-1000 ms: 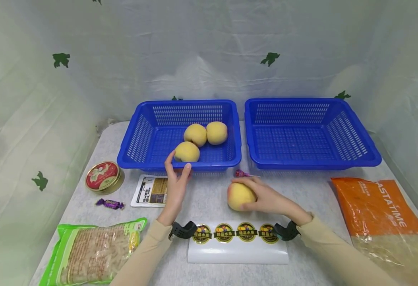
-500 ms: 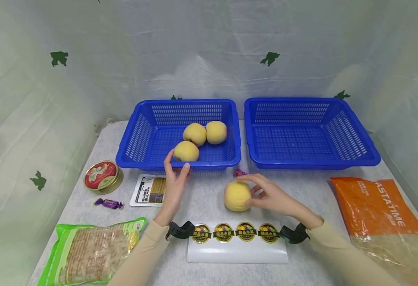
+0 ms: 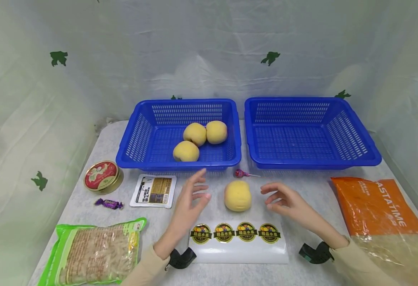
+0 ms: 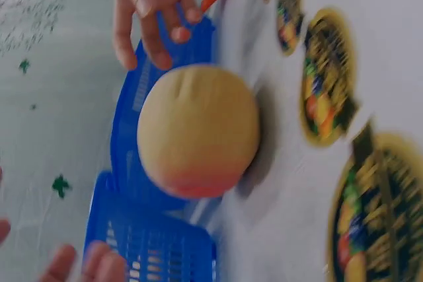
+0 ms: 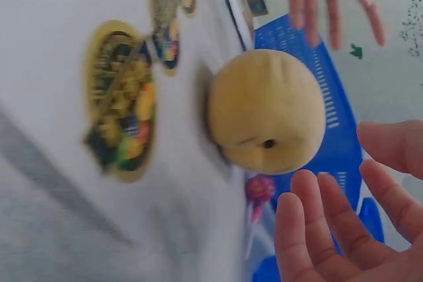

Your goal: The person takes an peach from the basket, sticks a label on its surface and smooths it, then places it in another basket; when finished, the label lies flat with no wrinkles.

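Observation:
A yellow peach with a reddish blush [image 3: 237,196] sits on the table between my two hands, touched by neither. To its left, my left hand [image 3: 191,198] is held with fingers extended and thumb apart, holding nothing. On the other side my right hand [image 3: 288,201] has loosely bent fingers and is likewise without anything in it. The right wrist view shows a small dark pit on the peach [image 5: 268,110]. In front of the fruit lies a white sheet [image 3: 237,253] bearing a row of round black-and-gold fruit stickers [image 3: 246,232]. Three more peaches [image 3: 194,134] rest in the left blue basket [image 3: 178,164].
A second blue basket [image 3: 312,163] stands at the back right. Behind the peach lies a lollipop [image 3: 239,173]. On the left are a red-lidded tin [image 3: 102,176], a purple candy [image 3: 109,203], a flat packet [image 3: 153,191] and a green-edged bag [image 3: 94,252]. An orange bag [image 3: 380,210] lies right.
My right hand has let go of the peach and drawn away to the right. My left hand has left the basket's front rim and come down toward the peach, which now stands alone.

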The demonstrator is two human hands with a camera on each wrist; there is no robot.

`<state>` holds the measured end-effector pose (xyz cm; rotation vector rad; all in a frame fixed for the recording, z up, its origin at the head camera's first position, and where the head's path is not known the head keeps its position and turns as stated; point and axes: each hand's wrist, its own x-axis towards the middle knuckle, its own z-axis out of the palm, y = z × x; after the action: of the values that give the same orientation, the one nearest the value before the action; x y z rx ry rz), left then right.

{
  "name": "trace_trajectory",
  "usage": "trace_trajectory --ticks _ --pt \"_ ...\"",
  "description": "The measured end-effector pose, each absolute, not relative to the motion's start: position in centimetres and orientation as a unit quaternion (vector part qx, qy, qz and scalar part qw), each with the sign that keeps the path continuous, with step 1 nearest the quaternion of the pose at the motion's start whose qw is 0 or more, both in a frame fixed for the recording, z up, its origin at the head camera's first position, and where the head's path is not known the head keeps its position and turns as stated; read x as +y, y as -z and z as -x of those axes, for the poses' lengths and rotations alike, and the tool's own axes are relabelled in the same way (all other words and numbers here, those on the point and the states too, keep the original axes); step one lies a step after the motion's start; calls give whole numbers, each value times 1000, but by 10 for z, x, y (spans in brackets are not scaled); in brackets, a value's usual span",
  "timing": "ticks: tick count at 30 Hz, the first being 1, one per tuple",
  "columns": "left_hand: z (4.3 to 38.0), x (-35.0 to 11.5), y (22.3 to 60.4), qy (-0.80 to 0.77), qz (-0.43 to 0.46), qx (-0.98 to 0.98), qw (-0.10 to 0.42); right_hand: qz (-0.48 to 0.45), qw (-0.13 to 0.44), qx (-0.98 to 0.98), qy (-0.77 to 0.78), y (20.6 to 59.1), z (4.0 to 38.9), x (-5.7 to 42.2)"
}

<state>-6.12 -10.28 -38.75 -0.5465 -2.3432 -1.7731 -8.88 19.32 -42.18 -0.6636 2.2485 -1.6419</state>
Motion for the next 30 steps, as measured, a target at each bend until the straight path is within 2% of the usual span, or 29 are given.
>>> trace_trajectory --ticks 3,8,10,17,25,30 --pt "49 -93 400 529 292 -793 76 232 135 789 553 427 80 198" --pt "33 -76 421 385 447 -807 -22 249 151 821 492 433 65 203" --pt "29 -68 427 311 478 -821 -35 252 158 837 460 436 61 203" --pt "23 -51 444 135 501 -855 -17 270 143 871 385 445 53 200" --pt "23 -49 447 98 502 -859 -18 289 93 909 286 447 46 190" --pt "25 -48 446 85 502 -860 -23 298 90 913 264 445 45 187"
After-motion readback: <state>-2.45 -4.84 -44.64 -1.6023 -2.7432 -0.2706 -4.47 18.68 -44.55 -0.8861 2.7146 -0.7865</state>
